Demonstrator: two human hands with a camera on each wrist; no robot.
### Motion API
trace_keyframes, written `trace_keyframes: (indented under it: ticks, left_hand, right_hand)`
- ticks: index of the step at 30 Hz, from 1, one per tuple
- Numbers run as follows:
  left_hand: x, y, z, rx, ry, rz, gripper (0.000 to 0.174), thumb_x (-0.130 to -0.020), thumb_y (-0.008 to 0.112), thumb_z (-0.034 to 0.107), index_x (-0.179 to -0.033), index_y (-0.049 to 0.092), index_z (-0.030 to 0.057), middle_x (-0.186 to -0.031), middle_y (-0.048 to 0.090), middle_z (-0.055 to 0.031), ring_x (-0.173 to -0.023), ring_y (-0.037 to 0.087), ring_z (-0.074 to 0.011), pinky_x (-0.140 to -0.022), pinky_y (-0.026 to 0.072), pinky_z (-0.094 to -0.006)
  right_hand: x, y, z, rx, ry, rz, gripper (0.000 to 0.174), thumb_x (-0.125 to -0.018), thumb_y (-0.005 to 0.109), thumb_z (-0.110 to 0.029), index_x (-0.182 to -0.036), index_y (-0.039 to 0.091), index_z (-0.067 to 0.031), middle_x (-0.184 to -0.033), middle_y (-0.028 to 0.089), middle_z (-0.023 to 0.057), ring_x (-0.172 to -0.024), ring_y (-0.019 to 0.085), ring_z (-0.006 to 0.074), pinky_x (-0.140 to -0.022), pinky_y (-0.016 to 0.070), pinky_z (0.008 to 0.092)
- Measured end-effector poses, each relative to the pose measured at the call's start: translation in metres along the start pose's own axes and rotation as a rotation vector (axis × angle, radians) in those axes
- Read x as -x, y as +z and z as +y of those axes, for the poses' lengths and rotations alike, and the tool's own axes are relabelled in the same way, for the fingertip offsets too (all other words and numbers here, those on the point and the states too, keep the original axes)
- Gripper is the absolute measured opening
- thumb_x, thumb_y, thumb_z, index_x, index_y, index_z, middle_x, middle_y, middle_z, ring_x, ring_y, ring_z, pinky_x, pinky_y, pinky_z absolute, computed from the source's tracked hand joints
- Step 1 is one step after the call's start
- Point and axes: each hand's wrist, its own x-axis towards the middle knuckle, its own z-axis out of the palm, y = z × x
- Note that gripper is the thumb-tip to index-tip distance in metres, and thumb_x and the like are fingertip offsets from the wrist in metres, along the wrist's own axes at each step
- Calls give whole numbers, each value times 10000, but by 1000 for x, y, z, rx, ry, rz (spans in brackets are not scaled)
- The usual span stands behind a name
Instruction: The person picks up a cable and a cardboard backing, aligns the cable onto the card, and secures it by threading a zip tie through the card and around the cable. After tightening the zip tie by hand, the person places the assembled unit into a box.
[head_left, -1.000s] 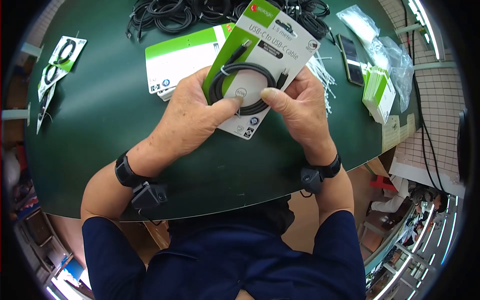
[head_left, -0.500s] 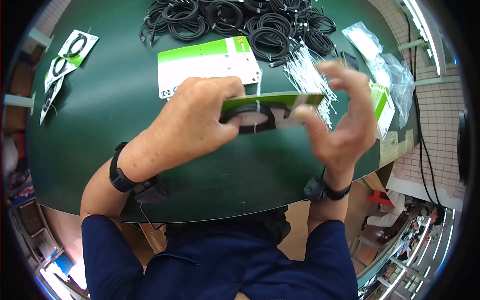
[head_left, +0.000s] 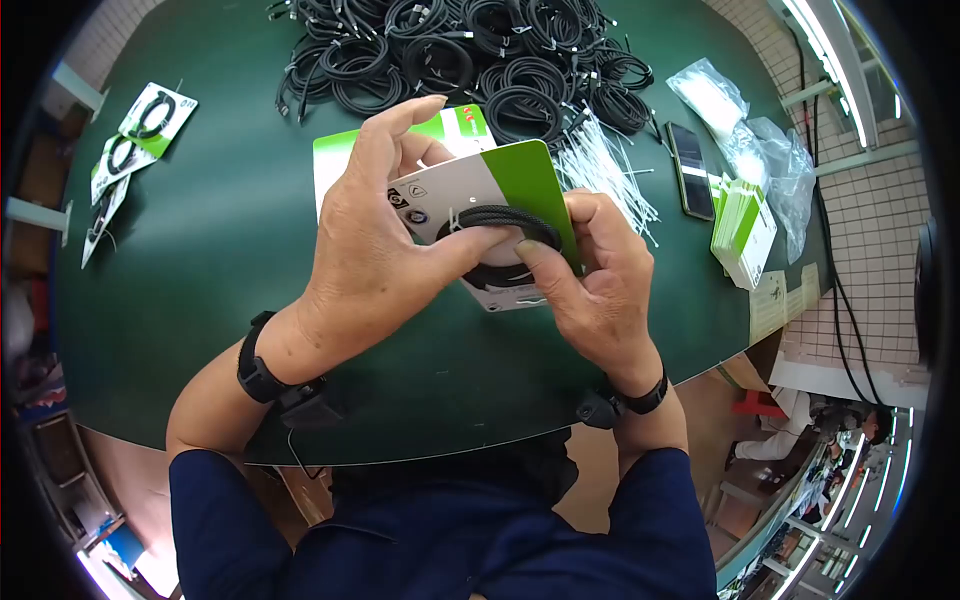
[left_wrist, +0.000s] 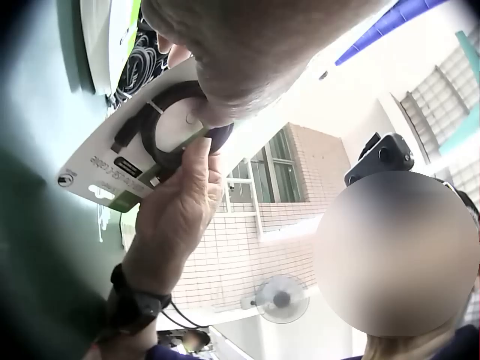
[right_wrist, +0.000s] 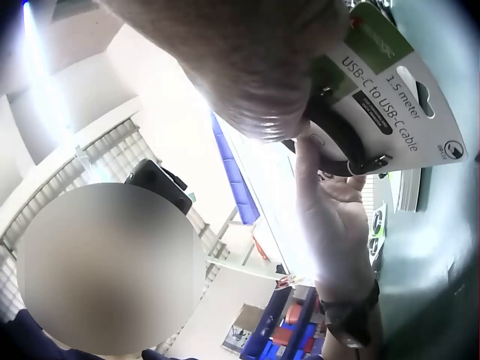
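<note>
A green and white retail card (head_left: 530,165) carries a coiled black USB-C cable (head_left: 507,215) tied to its front. The print reads "USB-C to USB-C cable" on the card (right_wrist: 420,112) in the right wrist view. In the head view the card is tilted, its hang slot toward the person. My left hand (head_left: 365,235) holds it from the left, thumb on the coil, forefinger raised beyond the card's far edge. My right hand (head_left: 605,275) pinches the right edge, its thumb against the coil and fingers behind the card, partly hidden.
Behind the hands lie flat cards (head_left: 330,150), a heap of coiled black cables (head_left: 435,65) and white cable ties (head_left: 605,170). A phone (head_left: 692,170), clear plastic bags (head_left: 710,90) and a card stack (head_left: 745,230) are at right. Carded cables (head_left: 160,115) lie far left on the green table (head_left: 220,220).
The card has been turned around, its hang slot now toward the person instead of away. The right hand came off it midway and now grips its right edge.
</note>
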Motion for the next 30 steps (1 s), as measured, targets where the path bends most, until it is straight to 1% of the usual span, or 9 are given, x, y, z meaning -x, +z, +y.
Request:
trace_keyframes:
  ticks: [3,5,9,12,16,24,27,28,30]
  left_hand:
    - [3,10,6,268,-170,108,781,-768,890,41,-1437,492,-15,-1104,689,-81,-959,700,-151,-786,589,-283]
    - [5,12,6,400,-258,166,752,-786,885,49,-1426,497,-25,-1108,693,-80,-960,698,-143,-797,590,-272]
    - [5,7,-3,515,-393,15,603,-837,860,88,-1333,548,-56,-1027,718,-102,-841,706,-129,-669,612,-242]
    - [5,-2,-5,500,-651,-166,468,-896,802,99,-1270,587,-81,-1051,735,-130,-798,717,-146,-575,610,-239]
    - [7,2,-5,692,-624,-167,371,-941,749,94,-1238,615,-84,-1070,736,-141,-798,723,-152,-492,583,-233]
    - [8,0,0,586,-546,-143,341,-964,716,49,-1257,605,-84,-1107,736,-154,-832,732,-164,-490,592,-233]
    - [6,-3,-3,636,-537,-114,358,-963,721,48,-1274,603,-84,-1120,737,-155,-843,734,-165,-490,593,-234]
    - [5,-5,-4,656,-531,-89,366,-962,724,48,-1282,603,-83,-1126,737,-156,-849,735,-166,-490,593,-234]
    - [3,-10,-7,647,-520,-87,376,-961,728,54,-1289,604,-83,-1128,737,-155,-851,735,-167,-491,595,-235]
  right_hand:
    - [1,9,6,-300,14,56,234,-943,751,-28,-1113,595,8,-975,713,93,-874,721,139,-772,583,283]
    - [1,8,5,-310,45,47,241,-947,749,-31,-1119,586,13,-989,712,95,-891,720,137,-784,586,281]
    - [1,6,7,-328,108,22,255,-955,744,-36,-1130,569,21,-1022,709,100,-926,716,132,-809,593,277]
    - [3,8,11,-335,127,7,252,-955,742,-36,-1128,567,21,-1032,709,102,-930,716,132,-812,592,275]
    - [2,7,12,-386,201,-11,263,-951,751,-42,-1133,570,15,-1042,709,100,-932,710,124,-818,594,278]
    - [-5,-17,19,-452,195,-132,329,-958,740,-44,-1228,572,42,-1091,711,102,-987,695,140,-851,571,271]
    - [-16,-40,24,-251,293,153,216,-933,762,-67,-1105,673,28,-944,725,66,-896,704,125,-762,555,255]
    - [-18,-46,32,-251,296,163,216,-933,762,-67,-1105,673,28,-944,725,66,-896,704,125,-762,555,255]
    - [-16,-56,54,240,226,145,158,-903,779,-95,-1002,714,8,-888,729,75,-824,707,153,-725,554,284]
